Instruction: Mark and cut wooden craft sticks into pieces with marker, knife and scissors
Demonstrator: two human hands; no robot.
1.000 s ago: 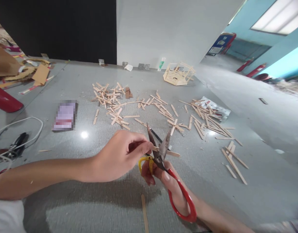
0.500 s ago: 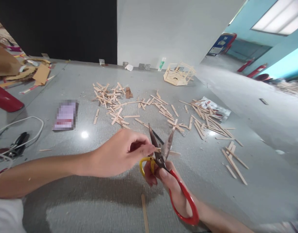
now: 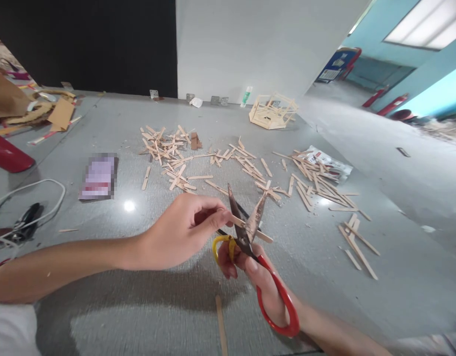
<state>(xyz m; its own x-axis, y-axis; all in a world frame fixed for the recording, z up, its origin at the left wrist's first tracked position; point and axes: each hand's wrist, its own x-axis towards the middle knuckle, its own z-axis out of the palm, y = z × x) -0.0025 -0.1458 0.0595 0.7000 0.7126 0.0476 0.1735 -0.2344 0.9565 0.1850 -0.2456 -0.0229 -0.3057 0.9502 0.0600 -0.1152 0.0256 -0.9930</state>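
My left hand (image 3: 194, 227) pinches one end of a wooden popsicle stick (image 3: 264, 237) between thumb and fingers. The stick runs between the spread blades of a pair of scissors (image 3: 253, 225), close to the pivot, and its far end sticks out to the right. My right hand (image 3: 261, 277) is wrapped round the scissors, with the thumb through the red handle and fingers in the yellow one. Another popsicle stick (image 3: 221, 324) lies on the table (image 3: 146, 311) just below the hands.
Cut sticks lie in a heap (image 3: 166, 146) and in a right-hand pile (image 3: 317, 180) by a plastic packet (image 3: 334, 160). Behind stand a stick-built frame (image 3: 272, 112) and a glue tube (image 3: 246, 96). At left are a phone-like object (image 3: 98, 175) and a white cable (image 3: 61, 185).
The stick has tilted, its right end now lower, and more of it shows beside my left fingers. My left hand has shifted slightly left; the scissors' blades stay apart.
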